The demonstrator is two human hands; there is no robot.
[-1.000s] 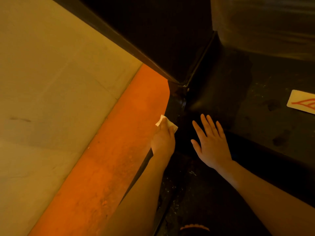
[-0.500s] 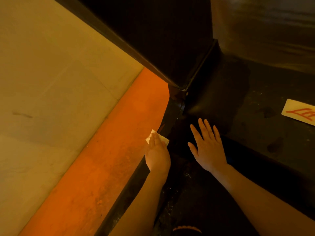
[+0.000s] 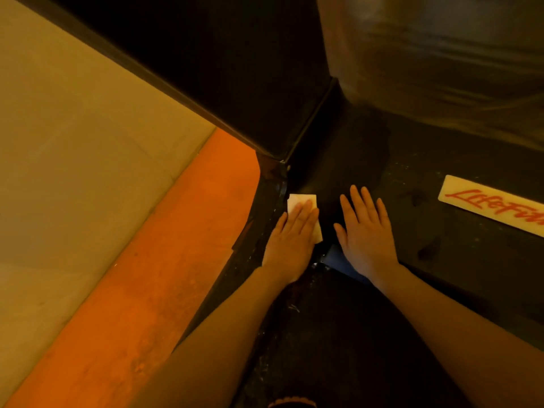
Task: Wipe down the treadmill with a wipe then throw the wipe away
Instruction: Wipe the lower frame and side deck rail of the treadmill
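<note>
1. The fingers (image 3: pixel 303 214) of the left hand (image 3: pixel 290 241) lie straight and close together, flat on top of a white wipe (image 3: pixel 297 201), pressing it down rather than curling round it.

2. The wipe is a small folded square. Its far edge sticks out past the fingertips, and a strip of it shows along the right side of the hand, down to about the knuckles (the rest is hidden under the palm).

3. The right hand (image 3: pixel 366 234) rests just beside it, palm down, fingers straight and slightly spread on the same dark surface. It holds nothing and does not touch the wipe; a narrow dark gap lies between the two hands.

4. Both hands sit on the black base of the treadmill (image 3: pixel 382 160), near an inner corner where a dark upright panel (image 3: pixel 235 83) meets the deck. The surface around them is speckled with pale dust and a few darker smudges.

5. Under the heel of the right hand a small blue patch (image 3: pixel 338 257) shows; I cannot tell what it is.

6. To the right, well apart from the hands, a cream label (image 3: pixel 485 201) with red script lettering lies on the black deck, cut off by the edge of view.

7. To the left of the treadmill runs an orange strip of floor (image 3: pixel 162 260), and beyond that a pale tan floor (image 3: pixel 73 157).

8. Both bare forearms reach in from the bottom of the view.
</note>
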